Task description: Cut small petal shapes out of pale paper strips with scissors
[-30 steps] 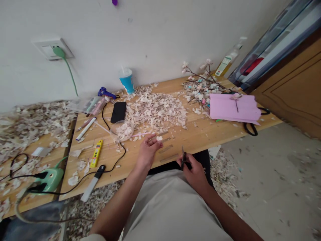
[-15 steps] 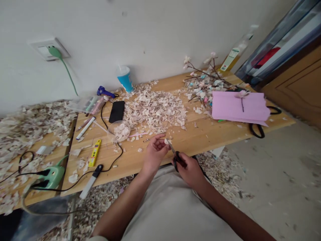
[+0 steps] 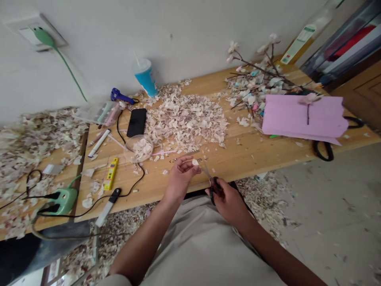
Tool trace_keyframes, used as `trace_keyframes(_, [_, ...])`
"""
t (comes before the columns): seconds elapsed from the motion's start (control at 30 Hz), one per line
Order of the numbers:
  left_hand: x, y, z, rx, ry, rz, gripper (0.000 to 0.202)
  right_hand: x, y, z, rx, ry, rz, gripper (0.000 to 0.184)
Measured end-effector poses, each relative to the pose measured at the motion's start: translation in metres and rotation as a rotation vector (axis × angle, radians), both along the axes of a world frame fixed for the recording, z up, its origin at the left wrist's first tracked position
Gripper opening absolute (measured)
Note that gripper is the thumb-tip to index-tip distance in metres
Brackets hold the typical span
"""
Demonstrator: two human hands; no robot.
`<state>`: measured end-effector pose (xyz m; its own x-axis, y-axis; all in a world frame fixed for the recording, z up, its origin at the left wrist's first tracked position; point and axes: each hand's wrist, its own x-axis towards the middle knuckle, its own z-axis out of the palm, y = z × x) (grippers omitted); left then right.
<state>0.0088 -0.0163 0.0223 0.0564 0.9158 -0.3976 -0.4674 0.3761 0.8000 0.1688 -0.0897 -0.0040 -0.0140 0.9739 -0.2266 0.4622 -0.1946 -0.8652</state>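
Observation:
Between the fingertips of my left hand (image 3: 182, 174) is a small pale petal-like piece (image 3: 195, 162). My right hand (image 3: 229, 200) is closed around the black handles of a pair of scissors (image 3: 212, 183), whose blades point up and left toward that piece. The blades look slightly parted, and a small gap separates them from the piece. Beyond my hands a wide heap of pale, thin scraps (image 3: 187, 119) covers the middle of the table (image 3: 238, 159). A clear round dish (image 3: 138, 149) with similar pieces inside stands to the left of my left hand.
Pink paper (image 3: 297, 119) lies at the right, by blossom branches (image 3: 256, 65) and a bottle (image 3: 303, 39). Leftward are a phone (image 3: 136, 122), blue cup (image 3: 145, 77), yellow packet (image 3: 111, 174), craft knife (image 3: 108, 207), cables and a green power adapter (image 3: 64, 201). Scraps litter the floor.
The scissors have drawn away from the pale piece, rightward, leaving a gap. My left hand still pinches the piece. The camera view has shifted, with the table appearing higher.

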Motion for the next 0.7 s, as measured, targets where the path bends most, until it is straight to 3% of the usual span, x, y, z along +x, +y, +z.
trace_keyframes(0.1, [0.004,0.000,-0.001,-0.008,-0.009,0.001,0.054,0.000,-0.002,-0.004,-0.003,-0.029,0.057,0.019])
trace_keyframes(0.4, [0.003,0.002,-0.011,0.046,0.103,-0.012,0.049,0.002,0.003,-0.008,-0.075,-0.121,0.078,0.018])
trace_keyframes(0.7, [0.001,0.004,-0.008,0.066,0.191,-0.049,0.048,0.002,0.007,-0.007,-0.086,-0.169,0.067,0.019])
